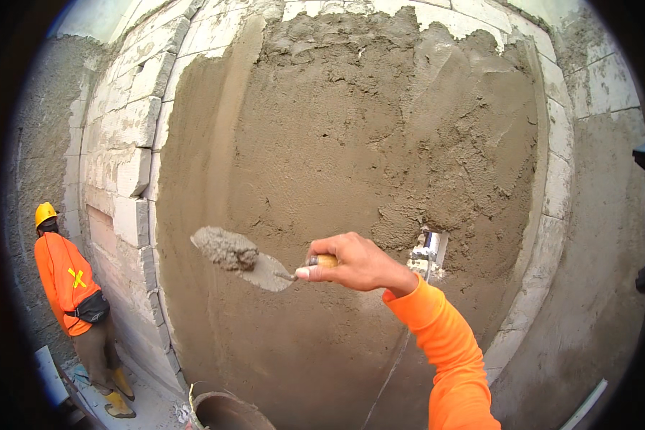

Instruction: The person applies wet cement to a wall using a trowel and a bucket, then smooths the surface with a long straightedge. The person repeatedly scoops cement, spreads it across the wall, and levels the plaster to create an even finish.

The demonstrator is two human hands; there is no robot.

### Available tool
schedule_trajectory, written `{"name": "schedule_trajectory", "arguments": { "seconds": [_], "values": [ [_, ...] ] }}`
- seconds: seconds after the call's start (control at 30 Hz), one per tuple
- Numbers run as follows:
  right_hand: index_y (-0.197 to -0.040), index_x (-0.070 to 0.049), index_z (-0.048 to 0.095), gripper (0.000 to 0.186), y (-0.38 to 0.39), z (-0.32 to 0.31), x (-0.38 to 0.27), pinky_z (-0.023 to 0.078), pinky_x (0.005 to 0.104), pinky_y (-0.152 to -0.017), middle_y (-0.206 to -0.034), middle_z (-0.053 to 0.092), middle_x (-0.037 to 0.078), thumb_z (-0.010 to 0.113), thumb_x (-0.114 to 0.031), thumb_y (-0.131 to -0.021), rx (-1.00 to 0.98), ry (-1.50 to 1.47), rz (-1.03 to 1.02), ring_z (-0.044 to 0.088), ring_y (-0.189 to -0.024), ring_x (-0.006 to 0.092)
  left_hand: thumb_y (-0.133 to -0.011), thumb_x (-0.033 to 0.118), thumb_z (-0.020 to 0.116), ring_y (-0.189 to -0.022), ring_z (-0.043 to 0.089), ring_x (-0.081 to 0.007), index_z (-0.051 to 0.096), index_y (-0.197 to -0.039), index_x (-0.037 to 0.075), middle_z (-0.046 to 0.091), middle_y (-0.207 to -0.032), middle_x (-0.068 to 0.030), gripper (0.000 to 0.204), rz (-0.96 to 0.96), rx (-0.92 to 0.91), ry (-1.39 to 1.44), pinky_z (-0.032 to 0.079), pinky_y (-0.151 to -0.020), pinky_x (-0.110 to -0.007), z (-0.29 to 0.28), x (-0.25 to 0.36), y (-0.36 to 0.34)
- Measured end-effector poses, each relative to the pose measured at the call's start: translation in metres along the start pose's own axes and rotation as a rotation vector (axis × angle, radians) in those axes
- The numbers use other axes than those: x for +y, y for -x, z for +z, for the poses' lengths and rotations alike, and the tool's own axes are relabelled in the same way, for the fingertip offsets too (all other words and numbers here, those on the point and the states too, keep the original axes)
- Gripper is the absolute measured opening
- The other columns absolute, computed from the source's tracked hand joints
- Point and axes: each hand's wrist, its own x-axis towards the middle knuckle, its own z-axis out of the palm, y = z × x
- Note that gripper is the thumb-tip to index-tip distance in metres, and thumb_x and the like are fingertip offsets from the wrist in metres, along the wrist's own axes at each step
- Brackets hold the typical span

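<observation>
My right hand (pixel 358 263) is closed round the wooden handle of a pointed trowel (pixel 272 272), its arm in an orange sleeve reaching in from the lower right. A lump of wet grey mortar (pixel 226 247) lies on the blade, which points left. Behind it stands a block wall spread with wet mortar (pixel 301 165), smoother at left and rough at the top and right. Just past my wrist, a mortar-splashed box-like fitting (pixel 427 251) sits in the wall, and a thin line hangs below it. My left hand is out of the picture.
A round bucket (pixel 229 413) stands at the lower edge, left of centre. Far left, a person in an orange top and yellow helmet (pixel 75 287) stands beside the bare white blocks (pixel 125 136). Another grey wall (pixel 602 215) rises at right.
</observation>
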Motion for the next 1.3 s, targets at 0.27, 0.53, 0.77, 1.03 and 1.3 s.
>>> {"name": "schedule_trajectory", "arguments": {
  "seconds": [0.27,0.53,0.77,1.03,1.3],
  "values": [
    [-0.096,-0.007,0.065,0.033,-0.105,-0.205,0.019,0.047,0.0248,-0.043,-0.071,0.061,0.002,0.063,-0.039,-0.103,0.015,-0.778,-0.378,0.055,-0.048,0.0099,-0.08,0.017,0.084,-0.065,0.048,-0.0176,0.068,-0.081,0.003,0.059,-0.072,-0.0015,0.021,-0.016,0.217,-0.188,0.045,-0.061,-0.037,-0.048,-0.026,-0.007],
    [-0.092,-0.009,0.058,0.039,-0.157,-0.27,0.102,0.048,0.0296,-0.045,-0.072,0.057,0.001,0.064,-0.046,-0.101,0.914,-0.844,0.151,0.055,-0.052,0.0132,-0.083,0.024,0.083,-0.078,0.067,-0.0295,0.076,-0.094,-0.004,0.075,-0.087,-0.017,0.03,0.39,0.399,-0.624,0.053,-0.071,-0.046,-0.106,-0.072,-0.041],
    [-0.113,-0.006,0.057,0.033,-0.054,-0.256,0.063,0.05,0.0311,-0.05,-0.07,0.052,0.0,0.066,-0.036,-0.101,0.931,-0.24,0.276,0.054,-0.059,0.0115,-0.075,0.015,0.089,-0.067,0.047,-0.0179,0.07,-0.082,0.0,0.061,-0.074,-0.002,0.025,0.125,0.228,-0.289,0.042,-0.06,-0.039,-0.123,-0.058,-0.044],
    [-0.116,-0.014,0.051,0.036,-0.027,-0.17,-0.008,0.043,0.0279,-0.046,-0.073,0.047,-0.002,0.062,-0.046,-0.103,0.521,0.016,0.612,0.047,-0.054,0.0086,-0.066,0.001,0.062,-0.089,0.07,-0.0167,0.07,-0.12,-0.01,0.074,-0.102,-0.0085,0.057,0.165,0.086,-0.031,0.054,-0.084,-0.03,-0.155,-0.065,-0.071],
    [-0.126,-0.011,0.053,0.035,-0.032,-0.179,0.005,0.059,0.045,-0.071,-0.104,0.071,0.013,0.055,-0.039,-0.106,0.427,1.206,0.403,0.073,-0.089,0.0329,-0.079,0.017,0.084,-0.068,0.052,-0.0215,0.071,-0.086,-0.003,0.066,-0.074,-0.008,0.025,0.183,0.125,-0.44,0.046,-0.065,-0.041,-0.149,-0.086,-0.096]
  ]
}}
